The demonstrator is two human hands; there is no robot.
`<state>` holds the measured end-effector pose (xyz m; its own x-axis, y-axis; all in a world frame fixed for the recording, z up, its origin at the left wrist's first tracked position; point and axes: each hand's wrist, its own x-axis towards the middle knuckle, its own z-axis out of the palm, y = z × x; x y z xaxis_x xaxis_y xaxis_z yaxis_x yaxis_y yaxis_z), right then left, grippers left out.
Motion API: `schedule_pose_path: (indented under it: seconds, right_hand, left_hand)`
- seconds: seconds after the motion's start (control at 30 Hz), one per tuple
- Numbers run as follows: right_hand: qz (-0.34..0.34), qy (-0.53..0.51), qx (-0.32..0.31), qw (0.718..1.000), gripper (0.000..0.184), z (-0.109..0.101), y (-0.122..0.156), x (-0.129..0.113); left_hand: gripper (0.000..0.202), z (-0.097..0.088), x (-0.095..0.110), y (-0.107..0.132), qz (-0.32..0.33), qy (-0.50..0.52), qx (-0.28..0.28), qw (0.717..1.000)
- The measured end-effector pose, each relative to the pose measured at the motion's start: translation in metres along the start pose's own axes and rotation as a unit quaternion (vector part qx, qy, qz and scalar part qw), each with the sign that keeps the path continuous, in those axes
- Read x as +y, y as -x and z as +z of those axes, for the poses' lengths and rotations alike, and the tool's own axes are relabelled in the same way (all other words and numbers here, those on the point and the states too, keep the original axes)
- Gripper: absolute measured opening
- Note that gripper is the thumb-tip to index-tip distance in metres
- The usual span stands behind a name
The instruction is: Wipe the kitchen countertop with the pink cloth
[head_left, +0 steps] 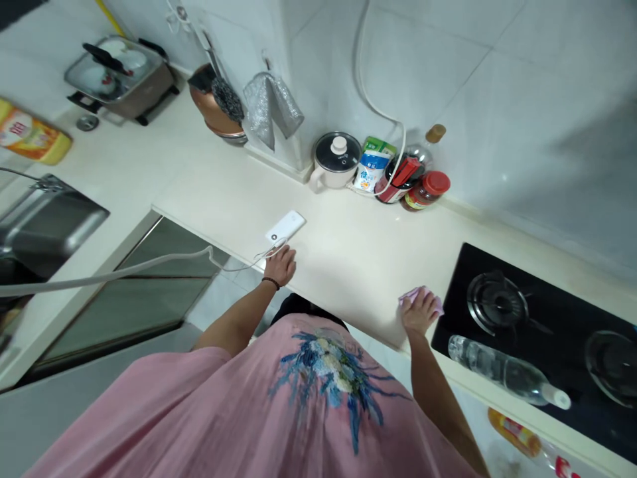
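Observation:
My right hand (419, 315) presses a crumpled pink cloth (438, 307) onto the white countertop (348, 252), just left of the black gas stove (458, 312). Its fingers lie over the cloth and hide much of it. At the counter's front edge, my left hand (281, 266) has its fingers curled in around a thin white cable (257, 257). Just beyond those fingers lies a flat white rectangular device (286, 226) with a small dark round mark, and the cable loops beside it.
Along the wall stand a small lidded pot (332, 166), a blue-and-white packet (371, 170), a red-lidded jar (426, 191) and a glass bottle. A clear plastic bottle (507, 370) lies across the stove's front edge. Farther left are a sink (54, 219) and an electric pan (129, 86).

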<state>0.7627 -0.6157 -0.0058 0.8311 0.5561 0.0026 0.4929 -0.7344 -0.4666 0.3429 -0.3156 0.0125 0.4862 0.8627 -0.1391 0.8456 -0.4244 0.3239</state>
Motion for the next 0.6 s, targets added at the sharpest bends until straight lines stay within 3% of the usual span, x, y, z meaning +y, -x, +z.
schedule_pose_path:
  seconds: [0.1,0.17,0.27,0.37,0.43,0.47,0.6]
  right_hand:
    - [0.046,-0.034,0.012,0.998,0.080,0.021,-0.049,-0.031]
    - [0.007,-0.006,-0.023,1.000,0.078,0.040,-0.052,-0.075]
    - [-0.156,0.066,-0.137,0.976,0.072,0.069,-0.008,-0.153]
    - [-0.307,0.093,-0.250,0.913,0.070,0.088,0.057,-0.203]
    - [-0.353,0.101,-0.280,0.887,0.069,0.088,0.080,-0.202]
    - [-0.348,0.106,-0.277,0.889,0.069,0.083,0.082,-0.191]
    - [-0.191,0.111,-0.173,0.960,0.070,0.042,0.041,-0.100]
  left_hand:
    - [0.053,0.000,-0.001,0.000,0.002,0.001,0.005,1.000]
    - [0.053,-0.001,-0.002,0.001,0.004,0.003,0.004,1.000]
    - [0.054,-0.003,-0.002,0.001,0.006,0.006,0.002,1.000]
    - [0.054,-0.004,-0.001,0.000,0.008,0.012,0.004,1.000]
    - [0.053,-0.003,0.000,0.000,0.006,0.017,0.006,1.000]
    - [0.053,-0.003,0.000,0.000,0.004,0.019,0.007,1.000]
    - [0.053,-0.001,-0.001,0.000,0.006,0.025,0.006,1.000]
